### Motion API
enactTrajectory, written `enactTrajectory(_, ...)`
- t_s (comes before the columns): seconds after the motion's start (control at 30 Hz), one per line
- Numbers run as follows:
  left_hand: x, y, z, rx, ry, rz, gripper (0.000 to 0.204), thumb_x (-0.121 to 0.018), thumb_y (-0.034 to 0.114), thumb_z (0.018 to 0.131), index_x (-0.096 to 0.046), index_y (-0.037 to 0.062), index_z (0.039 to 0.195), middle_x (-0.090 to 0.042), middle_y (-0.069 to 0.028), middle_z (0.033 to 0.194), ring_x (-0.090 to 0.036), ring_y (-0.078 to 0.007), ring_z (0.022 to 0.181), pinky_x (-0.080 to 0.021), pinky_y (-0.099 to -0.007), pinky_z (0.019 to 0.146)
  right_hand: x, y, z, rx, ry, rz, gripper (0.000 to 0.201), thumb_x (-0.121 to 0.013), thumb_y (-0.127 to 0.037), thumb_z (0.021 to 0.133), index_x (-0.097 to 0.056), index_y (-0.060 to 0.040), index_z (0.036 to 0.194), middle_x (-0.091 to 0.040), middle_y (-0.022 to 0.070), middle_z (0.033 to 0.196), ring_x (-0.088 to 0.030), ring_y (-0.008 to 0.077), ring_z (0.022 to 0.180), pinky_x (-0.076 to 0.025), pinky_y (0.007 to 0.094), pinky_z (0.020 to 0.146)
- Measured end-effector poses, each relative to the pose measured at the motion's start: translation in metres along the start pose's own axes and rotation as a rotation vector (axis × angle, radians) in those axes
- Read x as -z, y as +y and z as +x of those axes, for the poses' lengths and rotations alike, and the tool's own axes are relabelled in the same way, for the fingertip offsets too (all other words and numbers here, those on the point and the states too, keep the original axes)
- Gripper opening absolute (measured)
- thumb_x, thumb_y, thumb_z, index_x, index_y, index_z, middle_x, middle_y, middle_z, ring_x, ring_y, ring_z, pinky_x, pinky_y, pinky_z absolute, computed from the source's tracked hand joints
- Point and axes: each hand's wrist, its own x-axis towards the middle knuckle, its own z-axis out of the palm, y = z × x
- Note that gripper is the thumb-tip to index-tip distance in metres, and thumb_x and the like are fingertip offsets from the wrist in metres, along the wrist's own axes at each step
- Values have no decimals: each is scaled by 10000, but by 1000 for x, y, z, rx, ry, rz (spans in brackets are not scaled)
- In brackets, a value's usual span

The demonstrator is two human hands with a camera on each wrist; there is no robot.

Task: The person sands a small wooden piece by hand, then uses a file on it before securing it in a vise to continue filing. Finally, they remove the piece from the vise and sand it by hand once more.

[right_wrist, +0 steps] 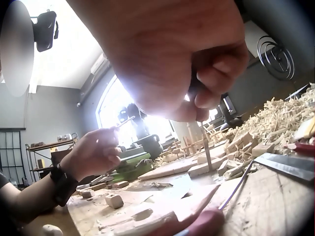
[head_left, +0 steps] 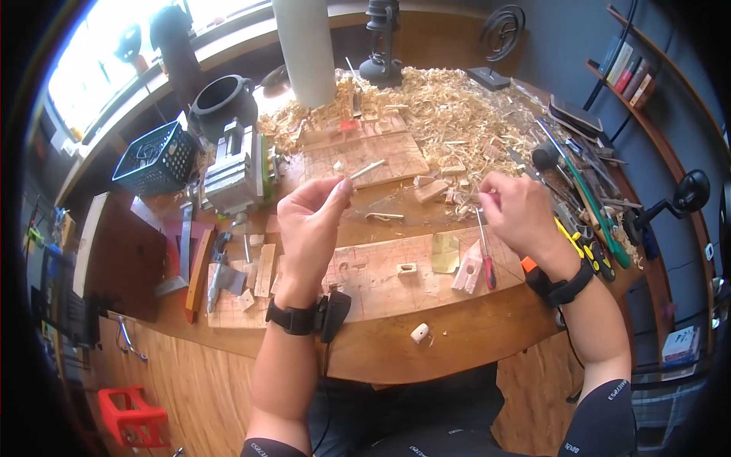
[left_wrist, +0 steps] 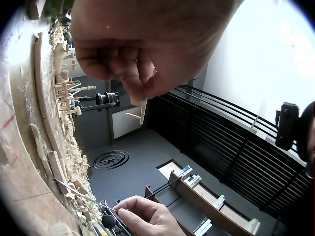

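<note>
My left hand [head_left: 312, 221] pinches a slim pale wooden stick [head_left: 368, 169] between thumb and forefinger, raised over the bench. Pointing away from the fingertips, the stick also shows in the right wrist view. My right hand [head_left: 521, 213] is curled, its fingertips pinching a thin narrow strip [right_wrist: 207, 152] that points down; its kind cannot be told. Below that hand lies a red-handled screwdriver [head_left: 489, 274] beside a wooden piece with a hole [head_left: 468, 270]. Between the hands, a small slotted block [head_left: 408, 269] sits on a long board [head_left: 358, 293].
Wood shavings [head_left: 472, 107] heap across the back. A metal vise [head_left: 232, 175] and a green basket [head_left: 156, 160] stand at left, near a large wooden block [head_left: 122, 255]. Tools, including yellow-handled ones [head_left: 590, 247], crowd the right. A small drilled piece [head_left: 419, 332] lies near the front edge.
</note>
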Motion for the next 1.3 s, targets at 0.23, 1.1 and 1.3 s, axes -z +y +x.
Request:
enactTrajectory(0.23,-1,-2,1,-17,-8,15,165,-740,149,968,-748,-12,1003,-695,-4,831,-591,-41,723,-434,-199,617,8,8,10,-56,107,29,119,-660,-211,904,-717,-107,902,-718,150,733,-716,367,713,-552,481,668)
enactTrajectory(1.1,-1,-4,-1,7,-32,49,210,-759,142,954,-757,-58,1017,-739,-33,860,-646,-69,770,-502,-214,707,2,42,17,-40,30,10,140,-669,-191,908,-738,-69,921,-719,147,742,-717,321,707,-544,418,659)
enactTrajectory(1.3,0,-3,-1,10,-35,49,210,-760,142,953,-758,-56,1019,-731,-27,852,-633,-64,758,-492,-213,698,16,49,18,-176,158,-71,150,-679,-241,914,-748,-108,907,-749,137,791,-733,358,746,-575,457,693)
